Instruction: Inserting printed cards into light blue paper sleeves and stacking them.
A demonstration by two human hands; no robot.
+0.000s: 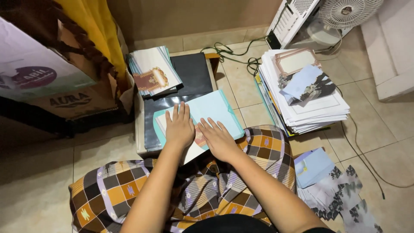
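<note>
The fingers (179,113) of the left hand (179,127) lie flat and spread, gripping nothing, on a light blue folded card (217,110). The right hand (217,138) presses flat beside it, equally near. The card's long axis runs away to the right, across a low table (140,129).

My left hand (179,127) and right hand (218,139) lie side by side, flat on the card (215,110) on the low table (139,129). Card stack (153,71) behind, paper pile (308,108) right, envelopes (312,166) beside my knee.
</note>
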